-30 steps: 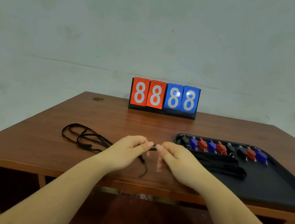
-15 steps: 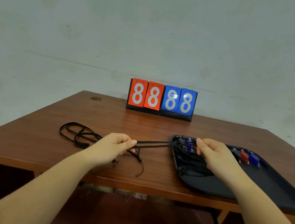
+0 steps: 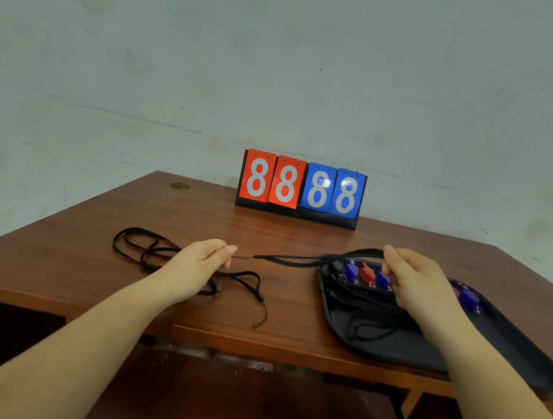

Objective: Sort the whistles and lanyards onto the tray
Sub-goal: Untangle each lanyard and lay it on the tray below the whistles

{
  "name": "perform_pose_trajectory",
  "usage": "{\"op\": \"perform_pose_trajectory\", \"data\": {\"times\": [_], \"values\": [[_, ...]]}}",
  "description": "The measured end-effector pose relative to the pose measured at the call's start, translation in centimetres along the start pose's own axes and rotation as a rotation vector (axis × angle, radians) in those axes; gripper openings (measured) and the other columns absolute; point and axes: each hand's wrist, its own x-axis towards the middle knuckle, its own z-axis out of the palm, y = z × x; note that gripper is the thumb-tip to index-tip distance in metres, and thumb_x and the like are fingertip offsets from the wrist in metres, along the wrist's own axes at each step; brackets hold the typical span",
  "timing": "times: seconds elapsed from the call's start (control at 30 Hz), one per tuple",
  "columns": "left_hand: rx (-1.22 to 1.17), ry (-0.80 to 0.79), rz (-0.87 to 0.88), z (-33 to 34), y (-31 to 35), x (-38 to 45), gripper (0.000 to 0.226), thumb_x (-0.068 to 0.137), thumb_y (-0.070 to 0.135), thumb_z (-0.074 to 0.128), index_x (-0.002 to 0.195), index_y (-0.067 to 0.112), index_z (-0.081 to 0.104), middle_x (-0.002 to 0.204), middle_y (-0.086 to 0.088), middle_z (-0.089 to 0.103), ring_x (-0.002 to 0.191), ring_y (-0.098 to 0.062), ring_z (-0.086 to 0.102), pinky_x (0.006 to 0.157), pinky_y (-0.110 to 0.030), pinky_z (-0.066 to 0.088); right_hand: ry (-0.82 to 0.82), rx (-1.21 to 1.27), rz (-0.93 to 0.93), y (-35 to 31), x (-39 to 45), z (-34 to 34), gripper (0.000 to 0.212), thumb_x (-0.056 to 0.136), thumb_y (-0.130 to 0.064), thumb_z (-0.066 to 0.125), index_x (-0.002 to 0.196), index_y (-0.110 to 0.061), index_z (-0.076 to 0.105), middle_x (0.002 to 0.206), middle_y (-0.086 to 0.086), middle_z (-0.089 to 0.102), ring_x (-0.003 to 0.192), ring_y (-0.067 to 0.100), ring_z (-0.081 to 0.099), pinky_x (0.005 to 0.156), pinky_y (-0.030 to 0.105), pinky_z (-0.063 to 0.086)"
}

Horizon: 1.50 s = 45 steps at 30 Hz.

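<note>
**Stretching a lanyard over to the tray, snag risk ahead**

Holding one black lanyard (image 3: pixel 283 260) stretched out between both hands right now. It's a thin flat cord, doubled into a loop, running from about 9 o'clock of the tray across its near-left corner, up in the air and not resting on anything. The left hand (image 3: pixel 200 262) pinches the thin clip end between thumb and fingers, and the right hand (image 3: pixel 415 280) has its fingers curled around the loop end, hovering over the row of whistles (image 3: pixel 367 273).

What could go wrong, my guess: the cord passes right above the blue and red whistles at the tray's 12 o'clock edge, so dropping it low could drag one out of line or hook a little key ring. It could also land on the pile of lanyards (image 3: pixel 367 309) already lying in the tray (image 3: pixel 510 353) and tangle with them, since they're all the same black and loosely heaped.

Further out, two more loose lanyards sit on the wooden surface (image 3: pixel 90 257): one bunch (image 3: pixel 146 249) at 9 o'clock of the left hand, another (image 3: pixel 245 285) just under and beside it at 5 o'clock, tail near the front edge. A flip scoreboard (image 3: pixel 301 188) reading 8888 stands at 12 o'clock by the wall.
</note>
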Motion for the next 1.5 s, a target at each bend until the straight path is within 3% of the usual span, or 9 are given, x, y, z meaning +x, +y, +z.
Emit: {"op": "perform_pose_trajectory", "data": {"times": [0.3, 0.63, 0.77, 0.87, 0.97, 1.1, 1.23, 1.37, 1.5], "values": [[-0.389, 0.061, 0.090, -0.7, 4.7, -4.3, 0.038, 0.097, 0.036, 0.036, 0.067, 0.020, 0.052, 0.053, 0.009, 0.046, 0.054, -0.003, 0.044, 0.056, -0.013, 0.040, -0.257, 0.410, -0.032, -3.7, -4.3, -0.8, 0.041, 0.094, -0.031, 0.042, 0.057, -0.014, 0.049, 0.045, -0.005, 0.031, 0.040, 0.008, 0.023, 0.038, 0.018, 0.021], [-0.765, -0.037, -0.200, 4.8, 2.0, -11.1, 0.039, 0.098, 0.024, 0.039, 0.062, 0.012, 0.047, 0.054, 0.004, 0.054, 0.053, -0.011, 0.052, 0.054, -0.020, 0.045, -0.433, 0.176, 0.111, 3.4, -13.1, 7.1, 0.038, 0.094, -0.034, 0.046, 0.059, -0.019, 0.050, 0.044, -0.009, 0.039, 0.039, 0.005, 0.035, 0.047, 0.025, 0.031], [-0.865, -0.039, -0.317, 6.9, 2.0, -12.4, 0.039, 0.098, 0.025, 0.039, 0.062, 0.012, 0.045, 0.053, 0.003, 0.048, 0.049, -0.009, 0.047, 0.051, -0.018, 0.043, -0.201, -0.215, -0.082, 5.1, -14.1, 9.0, 0.007, 0.091, -0.040, 0.051, 0.096, -0.036, 0.053, 0.097, -0.023, 0.055, 0.094, -0.005, 0.050, 0.086, 0.018, 0.041], [-0.975, -0.074, -0.338, 8.0, 2.7, -12.9, 0.040, 0.098, 0.024, 0.039, 0.060, 0.013, 0.045, 0.052, 0.002, 0.047, 0.048, -0.011, 0.044, 0.051, -0.020, 0.041, -0.162, -0.185, -0.194, 4.6, -14.7, 9.6, 0.037, 0.089, -0.038, 0.055, 0.125, -0.038, 0.044, 0.116, -0.030, 0.042, 0.114, -0.013, 0.036, 0.097, 0.010, 0.027], [-1.051, -0.113, -0.326, 8.3, 3.3, -13.4, 0.038, 0.097, 0.026, 0.038, 0.062, 0.014, 0.046, 0.055, 0.001, 0.050, 0.048, -0.010, 0.044, 0.050, -0.021, 0.037, -0.386, 0.054, -0.108, 4.0, -16.0, 11.3, 0.047, 0.089, -0.034, 0.058, 0.132, -0.043, 0.039, 0.124, -0.031, 0.050, 0.118, -0.014, 0.043, 0.101, 0.011, 0.033], [-1.112, -0.065, -0.407, 8.5, 3.1, -13.9, 0.038, 0.097, 0.029, 0.039, 0.064, 0.016, 0.050, 0.056, 0.002, 0.052, 0.044, -0.009, 0.039, 0.042, -0.018, 0.033, -0.426, 0.375, 0.028, 3.8, -16.5, 12.0, 0.027, 0.088, -0.013, 0.062, 0.111, -0.028, 0.058, 0.093, -0.010, 0.073, 0.090, 0.003, 0.068, 0.085, 0.019, 0.052], [-1.248, -0.001, -0.576, 8.4, 1.8, -13.9, 0.034, 0.096, 0.033, 0.042, 0.068, 0.016, 0.051, 0.056, 0.003, 0.049, 0.043, -0.008, 0.037, 0.042, -0.018, 0.033, -0.309, 0.582, 0.208, 4.1, -16.5, 11.7, 0.012, 0.083, -0.002, 0.064, 0.092, -0.011, 0.064, 0.074, 0.008, 0.074, 0.060, 0.013, 0.067, 0.063, 0.021, 0.054], [-1.222, -0.054, -0.647, 8.6, 0.9, -14.2, 0.035, 0.087, 0.047, 0.047, 0.076, 0.016, 0.058, 0.060, 0.003, 0.053, 0.048, -0.009, 0.046, 0.055, -0.023, 0.037, -0.261, 0.701, 0.296, 4.7, -16.3, 11.3, 0.007, 0.082, -0.003, 0.066, 0.087, -0.007, 0.068, 0.075, 0.010, 0.074, 0.055, 0.010, 0.062, 0.058, 0.016, 0.051], [-0.949, -0.249, -0.516, 9.1, 1.5, -15.3, 0.039, 0.064, 0.043, 0.064, 0.092, 0.015, 0.064, 0.074, 0.004, 0.058, 0.061, -0.007, 0.050, 0.062, -0.022, 0.042, -0.262, 0.827, 0.337, 4.7, -16.4, 11.1, 0.008, 0.081, -0.002, 0.064, 0.087, -0.007, 0.068, 0.074, 0.009, 0.073, 0.056, 0.011, 0.064, 0.055, 0.018, 0.052]]}}
